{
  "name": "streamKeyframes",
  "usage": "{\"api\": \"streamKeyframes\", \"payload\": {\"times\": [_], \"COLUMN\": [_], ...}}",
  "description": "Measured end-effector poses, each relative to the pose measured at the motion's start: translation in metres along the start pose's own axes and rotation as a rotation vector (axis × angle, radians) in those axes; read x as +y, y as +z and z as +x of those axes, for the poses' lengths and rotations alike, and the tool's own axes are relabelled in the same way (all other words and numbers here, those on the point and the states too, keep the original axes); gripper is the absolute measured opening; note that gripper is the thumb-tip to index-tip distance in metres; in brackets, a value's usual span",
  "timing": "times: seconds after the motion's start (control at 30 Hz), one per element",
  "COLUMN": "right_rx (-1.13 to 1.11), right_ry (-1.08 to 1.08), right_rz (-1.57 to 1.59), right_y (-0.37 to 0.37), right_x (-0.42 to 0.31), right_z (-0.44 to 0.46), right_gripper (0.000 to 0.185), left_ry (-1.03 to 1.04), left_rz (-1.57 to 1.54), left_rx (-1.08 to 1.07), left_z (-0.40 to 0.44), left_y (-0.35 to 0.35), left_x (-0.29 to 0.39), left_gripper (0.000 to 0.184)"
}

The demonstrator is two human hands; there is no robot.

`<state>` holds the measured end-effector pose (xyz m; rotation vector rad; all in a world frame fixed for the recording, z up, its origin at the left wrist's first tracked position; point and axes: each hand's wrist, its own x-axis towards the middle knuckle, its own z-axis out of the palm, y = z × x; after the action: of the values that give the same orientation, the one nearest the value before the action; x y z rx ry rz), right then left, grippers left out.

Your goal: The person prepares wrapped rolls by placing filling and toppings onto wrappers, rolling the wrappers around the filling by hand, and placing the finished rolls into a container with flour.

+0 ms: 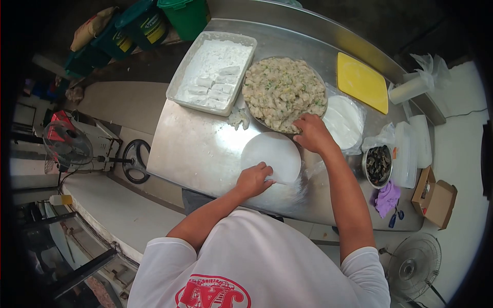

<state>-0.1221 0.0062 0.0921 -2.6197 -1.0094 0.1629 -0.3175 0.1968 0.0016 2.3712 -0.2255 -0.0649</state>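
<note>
My right hand (311, 132) is at the near right rim of a large round bowl, its fingers curled into the pale minced filling (285, 90) flecked with green. Just below the bowl, a round, white, thin wrapper (270, 154) lies flat on the steel table. My left hand (253, 180) rests at the wrapper's near edge, thumb and fingers closed over it. A stack of white round wrappers (342, 123) in clear plastic lies right of the bowl. Several floured rolls (218, 87) sit in a tray of white flour (213, 56) to the left.
A yellow board (362, 82) lies at the back right. Further right are a bowl of dark pieces (379, 164), a purple cloth (387, 198), clear containers (405, 154) and an open cardboard box (434, 197). A bit of spilled filling (238, 118) lies beside the tray.
</note>
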Motion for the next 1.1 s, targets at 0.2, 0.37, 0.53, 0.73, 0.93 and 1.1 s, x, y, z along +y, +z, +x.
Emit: {"api": "streamKeyframes", "payload": {"times": [0.2,0.37,0.53,0.73,0.93,1.1], "right_rx": [-0.233,-0.094,0.012,-0.18,-0.18,-0.031], "right_ry": [0.063,-0.016,0.126,0.092,0.078,0.011], "right_rz": [-0.014,0.156,0.603,0.681,0.424,0.564], "right_y": [-0.011,-0.012,-0.006,0.084,0.099,0.099], "right_x": [-0.004,-0.004,-0.054,-0.085,-0.08,-0.071], "right_z": [0.01,0.001,-0.05,-0.084,-0.093,-0.097], "right_gripper": [0.037,0.036,0.046,0.042,0.046,0.058], "left_ry": [-0.036,-0.03,0.048,-0.059,-0.07,-0.011], "left_rz": [-0.036,0.079,-0.129,-0.332,-0.344,-0.204], "left_rx": [-0.037,-0.04,0.075,-0.003,-0.037,0.008], "left_z": [0.0,0.002,-0.007,-0.014,-0.013,-0.007], "left_y": [-0.004,-0.001,-0.001,-0.013,-0.017,-0.007], "left_x": [0.005,0.009,-0.014,-0.027,-0.025,-0.029], "left_gripper": [0.024,0.034,0.052,0.07,0.061,0.04]}}
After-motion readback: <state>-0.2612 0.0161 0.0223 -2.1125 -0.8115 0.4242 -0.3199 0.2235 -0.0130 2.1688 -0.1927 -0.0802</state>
